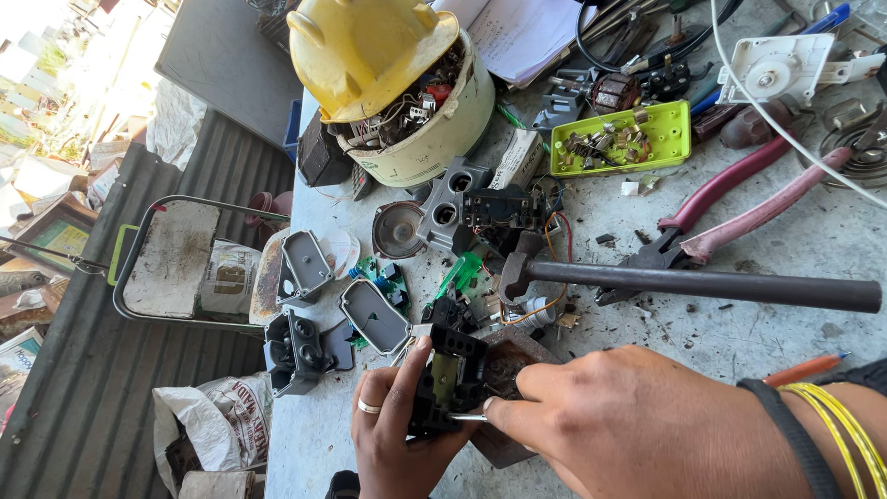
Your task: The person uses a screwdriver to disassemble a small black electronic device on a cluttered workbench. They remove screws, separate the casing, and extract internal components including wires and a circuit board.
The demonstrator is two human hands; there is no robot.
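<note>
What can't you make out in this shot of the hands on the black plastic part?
Head view only:
- The tool's handle: hidden inside the right hand; only a thin metal shaft shows.
- The far face of the black plastic part: covered by the left hand.
- Contents of the bucket: mostly hidden by the yellow hard hat.

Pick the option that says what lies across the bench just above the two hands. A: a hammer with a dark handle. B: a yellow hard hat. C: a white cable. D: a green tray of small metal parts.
A: the hammer lies with its dark handle stretched across the bench, right above the left hand and the right hand, which hold a black plastic part.
</note>
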